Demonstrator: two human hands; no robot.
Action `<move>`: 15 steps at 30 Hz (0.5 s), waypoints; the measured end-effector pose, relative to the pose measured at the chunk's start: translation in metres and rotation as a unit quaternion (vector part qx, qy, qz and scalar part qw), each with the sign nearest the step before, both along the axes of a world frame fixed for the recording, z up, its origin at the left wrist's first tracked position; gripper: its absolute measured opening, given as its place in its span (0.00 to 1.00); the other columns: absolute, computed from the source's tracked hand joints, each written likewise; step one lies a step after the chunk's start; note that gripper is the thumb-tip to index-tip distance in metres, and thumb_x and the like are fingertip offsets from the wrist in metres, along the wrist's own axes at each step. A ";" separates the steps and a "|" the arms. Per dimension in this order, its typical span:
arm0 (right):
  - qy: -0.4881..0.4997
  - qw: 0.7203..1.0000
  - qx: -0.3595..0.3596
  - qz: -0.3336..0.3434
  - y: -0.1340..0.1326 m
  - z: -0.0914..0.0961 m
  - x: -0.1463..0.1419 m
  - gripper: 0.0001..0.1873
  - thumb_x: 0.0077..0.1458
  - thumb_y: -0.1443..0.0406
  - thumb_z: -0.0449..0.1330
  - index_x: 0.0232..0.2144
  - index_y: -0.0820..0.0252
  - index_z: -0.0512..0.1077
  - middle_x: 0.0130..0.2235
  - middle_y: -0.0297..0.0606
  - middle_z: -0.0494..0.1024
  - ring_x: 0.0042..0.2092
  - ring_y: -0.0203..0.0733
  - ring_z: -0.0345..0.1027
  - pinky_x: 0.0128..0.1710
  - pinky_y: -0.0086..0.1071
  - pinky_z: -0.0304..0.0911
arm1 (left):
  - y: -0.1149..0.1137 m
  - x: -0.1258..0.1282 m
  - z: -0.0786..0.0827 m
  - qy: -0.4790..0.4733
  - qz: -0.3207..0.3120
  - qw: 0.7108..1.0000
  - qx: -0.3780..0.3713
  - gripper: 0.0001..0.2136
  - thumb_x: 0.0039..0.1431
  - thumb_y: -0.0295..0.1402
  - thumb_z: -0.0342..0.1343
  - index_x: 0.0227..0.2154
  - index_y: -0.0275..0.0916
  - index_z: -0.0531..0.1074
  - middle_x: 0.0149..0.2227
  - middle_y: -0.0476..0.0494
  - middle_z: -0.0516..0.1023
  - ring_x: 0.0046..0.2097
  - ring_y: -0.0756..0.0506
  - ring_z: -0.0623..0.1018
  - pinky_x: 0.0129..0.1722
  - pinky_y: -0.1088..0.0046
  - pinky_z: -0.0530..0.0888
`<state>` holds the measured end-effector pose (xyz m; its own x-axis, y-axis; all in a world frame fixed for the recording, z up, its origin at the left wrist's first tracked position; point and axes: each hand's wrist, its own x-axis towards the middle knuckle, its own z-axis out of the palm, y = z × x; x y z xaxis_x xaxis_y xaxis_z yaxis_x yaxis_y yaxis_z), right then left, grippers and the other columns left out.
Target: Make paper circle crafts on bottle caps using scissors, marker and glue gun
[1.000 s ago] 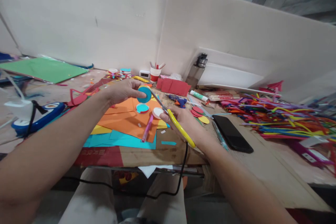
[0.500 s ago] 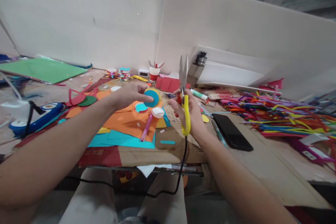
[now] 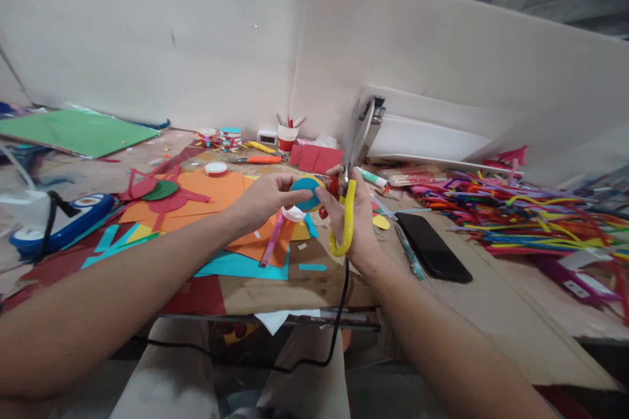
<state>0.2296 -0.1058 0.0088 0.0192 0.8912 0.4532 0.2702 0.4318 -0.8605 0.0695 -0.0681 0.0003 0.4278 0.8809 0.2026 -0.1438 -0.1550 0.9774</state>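
Observation:
My left hand (image 3: 270,200) pinches a paper disc (image 3: 305,194), blue on the face toward me with a yellow edge behind it. My right hand (image 3: 358,222) is wrapped about a pair of scissors (image 3: 348,216) with yellow and red handles, blades pointing up and blurred. Its thumb reaches the right edge of the disc, so both hands touch it. Below them a pink marker (image 3: 272,239) with a white end lies on orange paper (image 3: 248,242), which rests over blue paper (image 3: 246,265).
A black phone (image 3: 433,247) and a bundle of colourful pipe cleaners (image 3: 511,216) lie to the right. Behind stand a cup of pens (image 3: 287,139), red paper (image 3: 317,158) and a glue stick (image 3: 372,177). A blue-and-white boat-shaped object (image 3: 63,222) sits at left.
My left hand has moved right with the disc, up to my right hand, whose thumb now meets it. The scissors' blades have tilted to the right.

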 end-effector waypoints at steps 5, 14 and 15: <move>-0.019 1.000 0.011 0.018 0.001 -0.001 0.000 0.19 0.56 0.51 0.60 0.43 0.52 0.61 0.32 0.32 0.68 0.31 0.36 0.64 0.31 0.30 0.62 | 0.009 -0.006 0.000 -0.036 0.030 0.999 -0.011 0.13 0.46 0.41 0.69 0.29 0.36 0.79 0.28 0.46 0.78 0.27 0.52 0.71 0.28 0.76 0.65; -0.222 0.971 -0.021 0.079 -0.004 0.000 0.017 0.18 0.63 0.49 0.53 0.36 0.57 0.67 0.28 0.30 0.68 0.29 0.34 0.59 0.30 0.29 0.56 | 0.027 -0.024 0.012 -0.189 0.190 0.962 -0.045 0.11 0.44 0.35 0.69 0.29 0.36 0.75 0.28 0.49 0.78 0.29 0.54 0.73 0.25 0.79 0.63; -0.235 0.968 -0.018 0.083 -0.005 0.001 0.017 0.17 0.63 0.50 0.53 0.34 0.57 0.67 0.28 0.30 0.67 0.29 0.34 0.59 0.29 0.28 0.55 | 0.027 -0.024 0.012 -0.194 0.198 0.960 -0.042 0.10 0.45 0.34 0.68 0.29 0.37 0.75 0.28 0.49 0.78 0.29 0.54 0.73 0.26 0.79 0.63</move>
